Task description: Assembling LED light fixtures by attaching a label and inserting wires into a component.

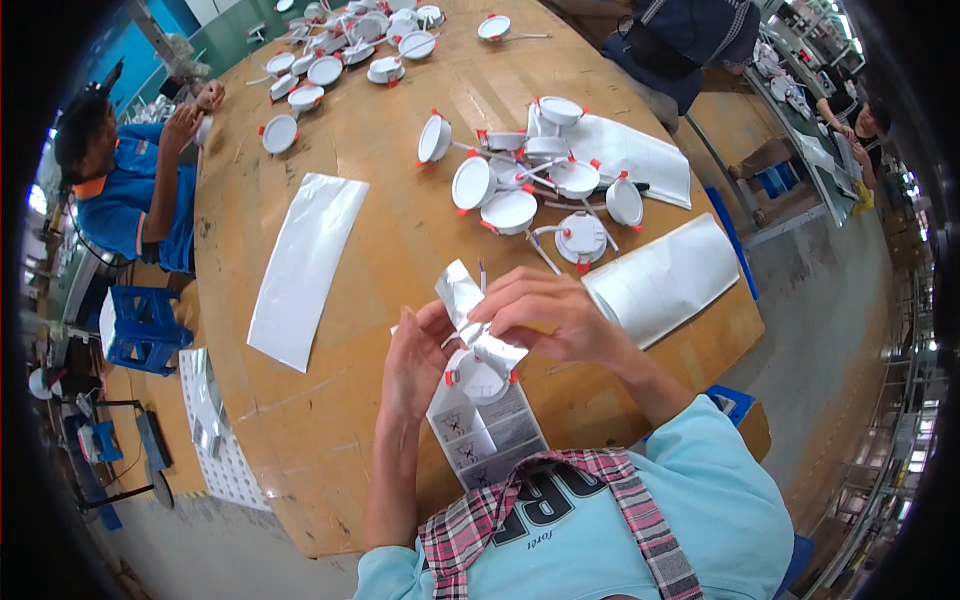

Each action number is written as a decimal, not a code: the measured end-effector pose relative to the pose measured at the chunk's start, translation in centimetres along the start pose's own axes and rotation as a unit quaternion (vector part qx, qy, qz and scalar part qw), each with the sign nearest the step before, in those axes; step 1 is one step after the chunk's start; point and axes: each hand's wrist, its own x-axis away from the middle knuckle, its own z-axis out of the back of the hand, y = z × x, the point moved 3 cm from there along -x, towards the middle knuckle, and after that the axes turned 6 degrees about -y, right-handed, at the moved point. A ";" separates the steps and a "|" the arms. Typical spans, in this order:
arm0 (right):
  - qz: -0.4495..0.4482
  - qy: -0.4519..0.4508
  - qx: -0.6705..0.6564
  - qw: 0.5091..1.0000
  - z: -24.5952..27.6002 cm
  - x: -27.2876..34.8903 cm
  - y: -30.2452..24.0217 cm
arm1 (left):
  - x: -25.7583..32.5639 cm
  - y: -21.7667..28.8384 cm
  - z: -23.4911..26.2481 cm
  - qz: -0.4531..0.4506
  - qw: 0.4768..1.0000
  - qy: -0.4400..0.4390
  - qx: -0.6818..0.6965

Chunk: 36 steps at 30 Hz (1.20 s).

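The fingers of the right hand [550, 315] pinch a crumpled white paper sheet [462, 292], whose long axis rises toward the upper left. The left hand [418, 355] grips a round white lamp [480, 378] just below, over a printed leaflet [485, 430]. More lamps [540, 190] lie well beyond on the wooden table [400, 180].

Round white downlight [480, 375], half-bagged, upright

Across my wooden table [380, 170] there's a long silvery sheet [303, 265], a coworker in blue [130, 190] seated far left, blue plastic stool [145, 325] beside them.
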 end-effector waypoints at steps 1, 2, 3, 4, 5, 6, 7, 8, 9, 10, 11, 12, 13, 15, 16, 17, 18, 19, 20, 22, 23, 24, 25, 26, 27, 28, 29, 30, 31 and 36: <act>0.001 0.001 -0.003 1.000 0.0 0.2 0.0 | -0.1 -0.1 -0.2 -0.006 1.000 -0.012 0.011; 0.010 0.001 0.000 1.000 -0.2 0.1 -0.1 | 0.2 0.3 -0.3 -0.013 1.000 -0.016 0.006; 0.002 -0.011 -0.011 1.000 -0.5 0.1 -0.1 | 0.4 0.7 -0.6 -0.016 1.000 -0.011 -0.017; -0.006 -0.025 -0.023 0.999 -0.7 -0.1 -0.1 | 0.3 1.1 -0.9 -0.019 0.999 -0.004 -0.041; 0.001 -0.028 -0.022 0.999 -1.2 -0.6 -0.4 | 0.7 1.3 -0.7 -0.016 0.999 0.029 -0.012; 0.015 -0.037 -0.032 0.999 -1.5 -0.4 -0.4 | 0.5 1.6 -1.2 -0.008 0.999 0.044 -0.029; -0.003 -0.040 -0.011 0.999 -1.5 0.0 -0.3 | 0.3 0.9 -0.6 -0.006 0.999 0.045 -0.016; -0.016 -0.045 0.006 0.999 -1.6 0.1 -0.2 | 0.2 0.4 0.0 -0.006 0.999 0.050 -0.004; -0.001 -0.056 -0.007 0.998 -1.7 0.1 -0.5 | 0.3 0.6 -0.4 -0.007 0.999 0.053 -0.006; -0.007 -0.052 -0.005 0.999 -1.8 -0.2 -0.7 | 0.4 0.7 -0.8 -0.008 0.998 0.056 -0.007; -0.015 -0.048 -0.005 0.999 -2.1 -0.3 -0.5 | 0.5 0.6 -0.5 -0.008 0.997 0.072 -0.002; -0.005 -0.057 -0.013 0.998 -2.1 -0.3 -0.6 | 0.4 0.8 -0.8 -0.013 0.998 0.058 0.005; -0.009 -0.059 -0.001 0.998 -2.1 -0.3 -0.6 | 0.4 0.6 -0.7 -0.019 0.998 0.058 0.000; -0.018 -0.058 0.003 0.998 -2.3 -0.4 -0.5 | 0.6 0.6 -0.4 -0.037 0.997 0.070 -0.005; -0.008 -0.066 -0.006 0.998 -2.6 -0.4 -0.5 | 0.7 0.7 -0.5 -0.033 0.997 0.071 -0.008; -0.021 -0.063 -0.006 0.998 -2.4 -0.3 -0.5 | 0.6 0.7 -0.6 -0.024 0.997 0.066 -0.009; -0.036 -0.060 -0.006 0.998 -2.4 -0.2 -0.4 | 0.7 0.8 -0.4 -0.031 0.997 0.069 -0.009; -0.038 -0.058 -0.007 0.998 -2.5 -0.1 -0.3 | 0.7 0.7 -0.1 -0.029 0.998 0.062 -0.013; -0.037 -0.060 -0.007 0.998 -2.5 -0.1 -0.3 | 0.6 0.6 -0.1 -0.024 0.998 0.053 -0.018; -0.047 -0.054 -0.013 0.997 -2.6 -0.2 -0.1 | 0.5 0.5 0.0 -0.031 0.997 0.064 -0.034; -0.047 -0.054 -0.013 0.997 -2.6 -0.1 0.0 | 0.4 0.5 0.2 -0.039 0.996 0.063 -0.045; -0.050 -0.052 -0.009 0.997 -2.6 -0.1 0.1 | 0.3 0.4 0.4 -0.046 0.995 0.062 -0.056; -0.053 -0.050 -0.005 0.997 -2.5 -0.1 0.1 | 0.3 0.4 0.3 -0.045 0.996 0.062 -0.056; -0.055 -0.048 -0.004 0.997 -2.5 0.0 0.2 | 0.2 0.3 0.3 -0.047 0.996 0.061 -0.054; -0.057 -0.044 -0.003 0.997 -2.3 0.0 0.3 | 0.1 0.3 0.3 -0.049 0.996 0.060 -0.051; -0.059 -0.041 -0.002 0.997 -2.2 0.1 0.4 | 0.0 0.4 0.1 -0.047 0.996 0.059 -0.051; -0.061 -0.039 -0.002 0.997 -2.3 0.2 0.5 | 0.1 0.5 -0.2 -0.046 0.995 0.071 -0.053; -0.067 -0.040 -0.011 0.997 -2.3 0.3 0.7 | 0.1 0.6 -0.2 -0.045 0.994 0.084 -0.054; -0.073 -0.040 -0.019 0.996 -2.4 0.4 0.8 | 0.1 0.5 -0.2 -0.043 0.994 0.083 -0.054; -0.132 -0.009 -0.063 0.989 -2.8 1.1 0.8 | 0.4 0.1 0.5 -0.047 0.994 0.075 -0.068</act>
